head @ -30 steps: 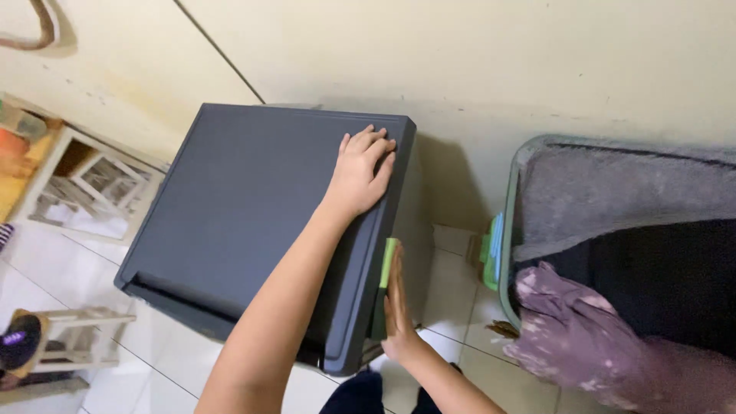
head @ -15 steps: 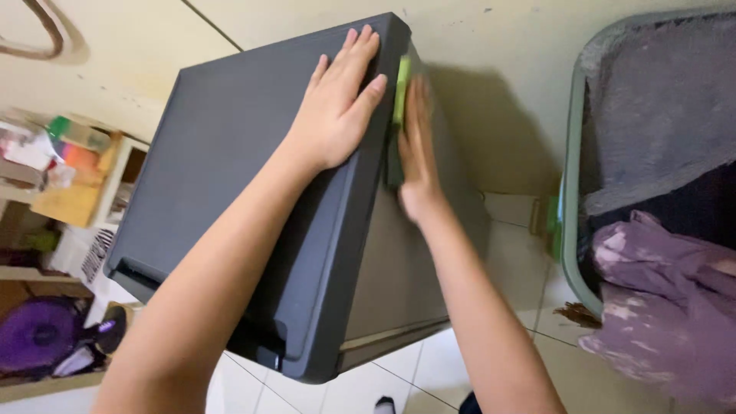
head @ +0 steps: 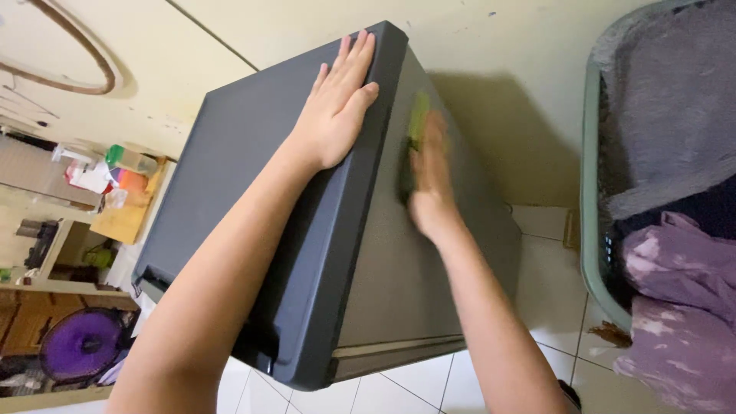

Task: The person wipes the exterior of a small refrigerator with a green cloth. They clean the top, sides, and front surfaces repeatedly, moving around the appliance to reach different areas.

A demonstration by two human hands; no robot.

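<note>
Hands work on a dark grey cabinet seen from above, standing on white floor tiles against a cream wall. Left hand lies flat, fingers spread open, on the cabinet's top near its right edge, holding nothing. Right hand, blurred, presses a green sponge flat against the cabinet's grey side panel just below that edge; its grip looks loosely extended over the sponge. Beside it, a green-rimmed laundry basket holds purple clothing.
</note>
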